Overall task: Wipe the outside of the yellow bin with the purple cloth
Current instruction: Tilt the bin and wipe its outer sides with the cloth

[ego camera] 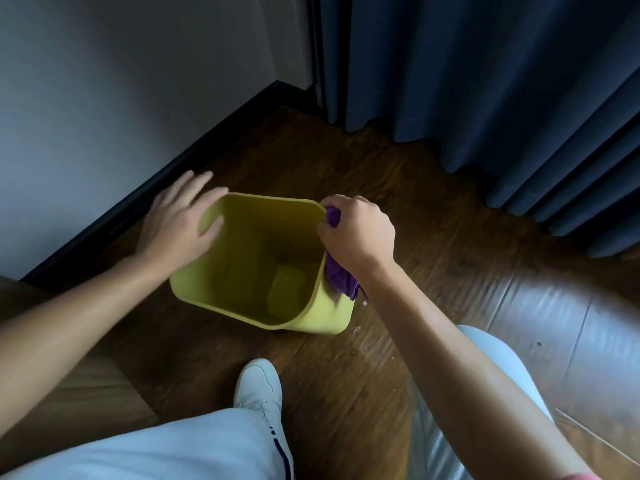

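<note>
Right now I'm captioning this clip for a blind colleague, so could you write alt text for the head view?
A person's right hand presses a bunched purple cloth against the outer side of a tilted, empty yellow plastic bin, while the left hand rests open-fingered on its opposite rim. The bin sits on a dark wooden floor near a corner with blue curtains.

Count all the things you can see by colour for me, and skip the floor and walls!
Yellow: 1, the bin
Purple: 1, the cloth
White: 1, the shoe
Blue: 1, the curtain
Total: 4
</note>
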